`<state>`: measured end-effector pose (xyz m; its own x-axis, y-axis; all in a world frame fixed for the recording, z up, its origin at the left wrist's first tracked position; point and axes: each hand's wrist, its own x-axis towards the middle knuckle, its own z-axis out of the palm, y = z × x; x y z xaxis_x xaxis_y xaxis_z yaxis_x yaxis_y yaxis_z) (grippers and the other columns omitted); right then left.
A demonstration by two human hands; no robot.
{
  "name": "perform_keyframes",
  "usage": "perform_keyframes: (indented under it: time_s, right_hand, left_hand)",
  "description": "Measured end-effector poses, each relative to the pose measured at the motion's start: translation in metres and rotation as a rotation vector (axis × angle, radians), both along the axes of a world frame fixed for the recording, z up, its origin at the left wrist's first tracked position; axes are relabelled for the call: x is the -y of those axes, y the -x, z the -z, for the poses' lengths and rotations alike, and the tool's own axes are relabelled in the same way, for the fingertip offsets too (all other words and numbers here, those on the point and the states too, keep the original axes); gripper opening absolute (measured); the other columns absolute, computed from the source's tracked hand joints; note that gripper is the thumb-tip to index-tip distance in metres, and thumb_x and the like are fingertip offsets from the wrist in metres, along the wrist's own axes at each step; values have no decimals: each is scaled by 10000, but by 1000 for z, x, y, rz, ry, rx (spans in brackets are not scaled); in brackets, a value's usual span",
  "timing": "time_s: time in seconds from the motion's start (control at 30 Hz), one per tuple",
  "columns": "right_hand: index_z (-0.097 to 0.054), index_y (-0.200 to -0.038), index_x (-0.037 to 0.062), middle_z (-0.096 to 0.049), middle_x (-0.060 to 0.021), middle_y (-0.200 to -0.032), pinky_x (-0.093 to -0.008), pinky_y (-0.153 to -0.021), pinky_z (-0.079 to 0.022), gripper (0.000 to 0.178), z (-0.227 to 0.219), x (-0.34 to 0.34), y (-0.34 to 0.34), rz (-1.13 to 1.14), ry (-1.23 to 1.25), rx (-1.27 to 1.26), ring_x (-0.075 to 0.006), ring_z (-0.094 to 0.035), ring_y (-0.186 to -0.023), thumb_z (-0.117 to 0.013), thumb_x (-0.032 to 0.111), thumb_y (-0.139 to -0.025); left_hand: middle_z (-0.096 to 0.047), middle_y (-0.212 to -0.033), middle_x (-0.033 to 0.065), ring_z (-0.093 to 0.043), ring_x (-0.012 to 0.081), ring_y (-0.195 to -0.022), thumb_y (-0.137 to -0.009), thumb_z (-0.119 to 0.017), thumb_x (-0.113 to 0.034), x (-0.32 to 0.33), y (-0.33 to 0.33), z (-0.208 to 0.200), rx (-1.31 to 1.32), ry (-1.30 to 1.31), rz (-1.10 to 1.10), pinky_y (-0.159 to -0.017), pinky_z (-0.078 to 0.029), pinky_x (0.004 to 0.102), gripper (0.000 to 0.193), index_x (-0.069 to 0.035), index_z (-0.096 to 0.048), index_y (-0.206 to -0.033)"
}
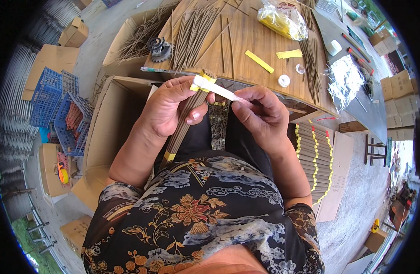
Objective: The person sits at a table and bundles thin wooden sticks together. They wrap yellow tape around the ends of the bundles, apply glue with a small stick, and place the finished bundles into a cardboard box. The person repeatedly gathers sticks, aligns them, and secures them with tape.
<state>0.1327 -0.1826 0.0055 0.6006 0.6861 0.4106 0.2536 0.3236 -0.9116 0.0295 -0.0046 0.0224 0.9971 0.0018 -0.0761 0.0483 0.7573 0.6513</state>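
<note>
My left hand [164, 107] is closed around a bundle of brown incense sticks [184, 119], which slants from my lap up toward the table edge. Yellow bands circle the bundle near its top and near its lower end. From the upper band a white strip of paper [222, 91] stretches to the right. Its free end is pinched between the thumb and fingers of my right hand [262, 112]. The left thumb lies by the strip's start at the band.
Ahead, the wooden table [246, 41] bears loose sticks [196, 34], yellow paper strips [259, 61], a small white roll [284, 81] and a plastic bag [283, 20]. Banded bundles [315, 157] are stacked at right. Cardboard boxes [114, 123] and blue crates [73, 123] stand left.
</note>
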Motion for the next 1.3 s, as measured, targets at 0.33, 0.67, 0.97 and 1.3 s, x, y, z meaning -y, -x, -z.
perform_keyframes:
  time_s: [0.33, 0.67, 0.97, 1.3]
  right_hand:
    - [-564, -909, 4, -535, 5, -757, -149, -587, -418, 120, 0, -3, -2, 25, -57, 17, -15, -500, -671, -602, 24, -797]
    - [-557, -915, 0, -545, -13, -816, -169, -612, -430, 128, 5, 12, 0, -15, -94, -78, -36, -512, -713, -600, 10, -795]
    - [-580, -903, -3, -535, -32, -801, -176, -568, -459, 134, 8, 0, 1, -44, -11, 91, -50, -533, -682, -613, 5, -773]
    - [-577, -898, 0, -554, -47, -805, -185, -576, -470, 133, 0, -7, 4, -12, -7, 60, -66, -552, -682, -616, 20, -773]
  left_hand:
    - [-563, -836, 138, -494, 142, -523, -856, -522, -222, 0, -1, -2, -7, -14, 32, -420, -386, 217, 299, 47, -529, -984]
    - [-562, -836, 139, -492, 132, -527, -874, -491, -235, -11, 1, 0, 38, 34, 65, -420, -368, 205, 318, 59, -521, -989]
    - [-573, -823, 144, -488, 137, -507, -861, -509, -213, -9, -2, 3, 59, 43, 139, -413, -369, 214, 308, 57, -519, -1009]
    - [-578, -827, 169, -510, 164, -509, -836, -549, -193, 2, 1, 2, -2, 30, 16, -406, -391, 235, 290, 36, -519, -1011]
